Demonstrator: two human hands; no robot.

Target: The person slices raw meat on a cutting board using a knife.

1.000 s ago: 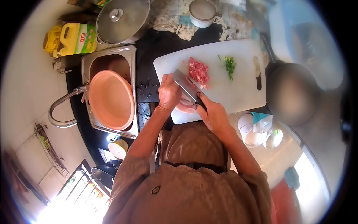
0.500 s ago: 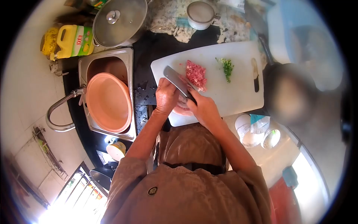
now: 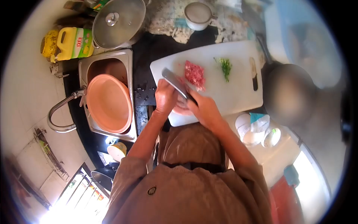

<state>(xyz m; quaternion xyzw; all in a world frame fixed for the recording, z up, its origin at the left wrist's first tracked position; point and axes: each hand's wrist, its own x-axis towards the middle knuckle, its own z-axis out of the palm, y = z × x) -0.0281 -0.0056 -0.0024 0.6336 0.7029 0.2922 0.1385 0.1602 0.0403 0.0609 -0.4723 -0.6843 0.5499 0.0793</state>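
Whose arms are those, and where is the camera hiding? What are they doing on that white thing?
There's no robot here: these are a person's own bare hands. One camera, worn on their head, took every picture, looking forward and down. The right hand holds a knife. The left hand is beside the blade, near a bigger pink piece of meat; its fingertips are hard to see. The white thing is a cutting board. Chopped meat and chopped greens lie on it too, in separate piles.
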